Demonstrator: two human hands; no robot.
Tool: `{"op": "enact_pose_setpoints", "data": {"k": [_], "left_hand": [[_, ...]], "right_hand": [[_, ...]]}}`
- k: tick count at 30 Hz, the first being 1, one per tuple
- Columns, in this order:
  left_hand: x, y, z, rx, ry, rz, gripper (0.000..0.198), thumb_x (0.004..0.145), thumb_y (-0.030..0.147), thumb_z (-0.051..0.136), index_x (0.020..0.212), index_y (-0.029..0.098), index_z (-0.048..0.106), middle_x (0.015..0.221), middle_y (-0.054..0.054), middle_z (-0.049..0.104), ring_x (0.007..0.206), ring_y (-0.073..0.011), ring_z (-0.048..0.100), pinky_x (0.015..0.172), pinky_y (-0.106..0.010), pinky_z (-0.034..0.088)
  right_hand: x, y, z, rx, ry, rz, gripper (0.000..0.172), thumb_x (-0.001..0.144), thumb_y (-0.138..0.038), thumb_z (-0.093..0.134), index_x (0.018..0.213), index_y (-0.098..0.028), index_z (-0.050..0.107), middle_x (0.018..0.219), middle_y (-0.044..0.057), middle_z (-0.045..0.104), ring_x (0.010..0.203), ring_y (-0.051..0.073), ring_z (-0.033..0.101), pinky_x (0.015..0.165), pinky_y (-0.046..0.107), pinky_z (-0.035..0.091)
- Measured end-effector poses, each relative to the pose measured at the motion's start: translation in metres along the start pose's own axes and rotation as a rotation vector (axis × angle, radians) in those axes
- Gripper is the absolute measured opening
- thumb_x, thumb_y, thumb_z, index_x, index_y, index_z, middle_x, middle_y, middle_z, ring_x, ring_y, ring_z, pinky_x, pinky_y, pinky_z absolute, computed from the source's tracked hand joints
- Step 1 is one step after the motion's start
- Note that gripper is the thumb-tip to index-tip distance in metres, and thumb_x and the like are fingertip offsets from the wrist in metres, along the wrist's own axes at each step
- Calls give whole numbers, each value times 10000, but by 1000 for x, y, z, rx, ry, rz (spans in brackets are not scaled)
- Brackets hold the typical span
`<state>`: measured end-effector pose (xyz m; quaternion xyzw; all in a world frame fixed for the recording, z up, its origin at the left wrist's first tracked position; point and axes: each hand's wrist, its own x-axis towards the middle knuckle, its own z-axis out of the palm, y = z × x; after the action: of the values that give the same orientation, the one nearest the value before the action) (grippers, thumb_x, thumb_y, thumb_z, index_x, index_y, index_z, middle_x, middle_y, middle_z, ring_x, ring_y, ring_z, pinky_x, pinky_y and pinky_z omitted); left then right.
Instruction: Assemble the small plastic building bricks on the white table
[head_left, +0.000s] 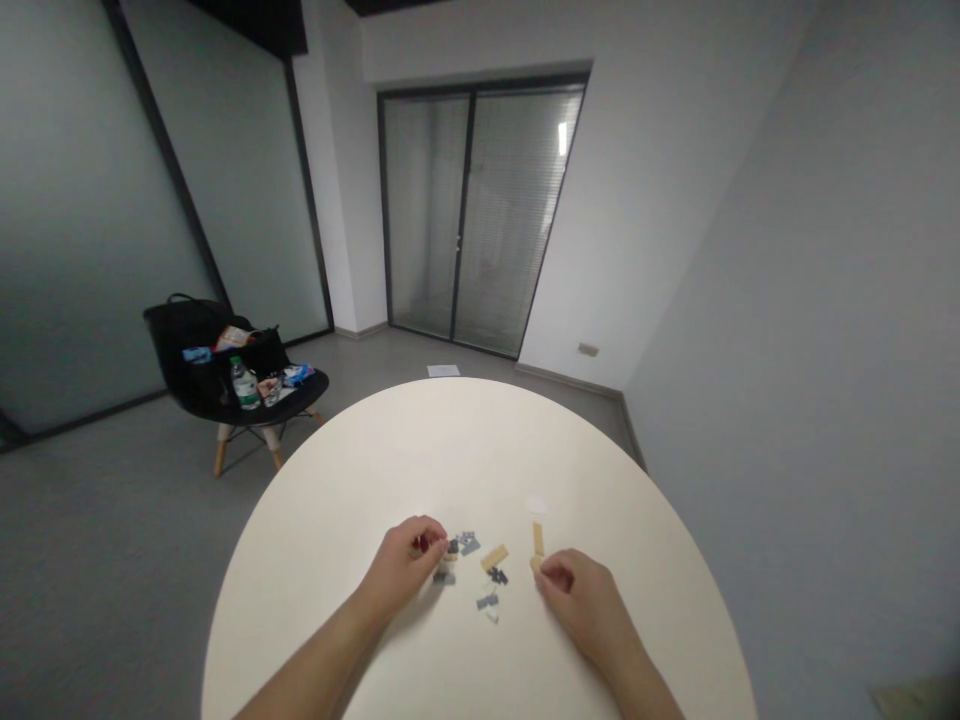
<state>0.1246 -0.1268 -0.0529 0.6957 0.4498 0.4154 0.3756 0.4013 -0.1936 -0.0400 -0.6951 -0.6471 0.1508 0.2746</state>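
Small toy building bricks are spread over the round cream table (450, 440). My left hand (405, 563) is closed, thumb and fingertips pinching a small brick assembly (451, 558) with dark, tan and grey parts. My right hand (581, 592) pinches a small tan brick (535, 564) at its fingertips. Just beyond that brick lies a long tan plate (538, 538). Between my hands are another tan plate (494, 558), a cluster of black pieces (498, 576), grey pieces (469, 543), a grey plate (487, 601) and a small white piece (493, 617).
A whitish, nearly see-through scrap (536, 505) lies farther back on the table. To the left stands a black chair (180, 350) holding a bag, a water bottle (244, 384) and packets. White paper (443, 371) shows beyond the table's far edge. A wall (810, 350) rises on the right.
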Motion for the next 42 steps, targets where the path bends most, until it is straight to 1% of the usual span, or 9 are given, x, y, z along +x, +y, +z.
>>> {"op": "enact_pose_setpoints", "data": {"k": [8, 16, 22, 27, 31, 33, 36, 39, 42], "left_hand": [[0, 3, 0, -4, -12, -21, 158, 814, 286, 607, 729, 174, 681, 644, -14, 619, 620, -157, 538, 605, -251, 405], [2, 4, -2, 4, 14, -57, 157, 814, 279, 596, 730, 172, 674, 640, -7, 613, 619, -159, 530, 603, -256, 395], [1, 1, -4, 104, -30, -4, 141, 825, 238, 581, 749, 178, 683, 697, -18, 639, 671, -172, 571, 637, -264, 422], [0, -1, -4, 238, -100, 76, 134, 842, 208, 580, 779, 193, 698, 736, -25, 657, 733, -187, 602, 683, -283, 444], [-4, 4, -1, 308, -142, 253, 138, 853, 167, 585, 883, 203, 714, 819, -48, 697, 836, -210, 621, 792, -335, 465], [-6, 10, 3, 362, -186, 373, 235, 853, 133, 575, 1018, 226, 715, 931, -66, 715, 912, -227, 619, 845, -370, 463], [-9, 19, 11, 469, -257, 502, 411, 855, 108, 575, 1223, 276, 650, 1197, -83, 680, 1083, -263, 585, 939, -424, 448], [-11, 24, 16, 556, -297, 530, 446, 863, 174, 625, 1291, 298, 602, 1365, -67, 607, 1236, -317, 508, 1033, -503, 402], [-12, 24, 16, 578, -313, 511, 357, 861, 219, 654, 1204, 319, 651, 1362, -30, 614, 1271, -323, 485, 1063, -529, 380]], "right_hand": [[0, -10, -1, -15, -98, 75, 169, 784, -281, 583, 635, -217, 628, 664, 24, 697, 646, 182, 626, 621, 268, 407], [-1, -10, -2, 18, -115, 89, 221, 822, -336, 566, 648, -215, 631, 660, 23, 697, 643, 186, 623, 614, 267, 398], [-1, -8, -1, -8, -93, 42, 332, 887, -394, 492, 628, -214, 594, 639, 26, 671, 626, 180, 588, 606, 270, 372], [-1, -5, 0, 1, -90, 24, 361, 910, -428, 461, 650, -209, 584, 633, 21, 653, 619, 174, 569, 600, 269, 356], [-1, -1, -1, 57, -56, 20, 402, 944, -477, 411, 692, -215, 583, 628, 12, 633, 607, 170, 555, 587, 267, 354], [-1, 1, -2, 83, -11, 31, 412, 950, -494, 398, 716, -215, 591, 629, 10, 624, 609, 172, 552, 591, 268, 361], [-1, 0, -1, 123, 26, 37, 423, 949, -519, 402, 747, -212, 614, 632, 6, 614, 613, 173, 550, 592, 268, 371], [-1, -2, -1, 136, 20, 37, 435, 945, -530, 410, 748, -209, 628, 627, 4, 608, 609, 172, 547, 584, 267, 369], [-1, -3, 0, 125, 12, 39, 435, 940, -523, 418, 729, -206, 629, 614, 3, 599, 598, 170, 543, 577, 265, 362]]}}
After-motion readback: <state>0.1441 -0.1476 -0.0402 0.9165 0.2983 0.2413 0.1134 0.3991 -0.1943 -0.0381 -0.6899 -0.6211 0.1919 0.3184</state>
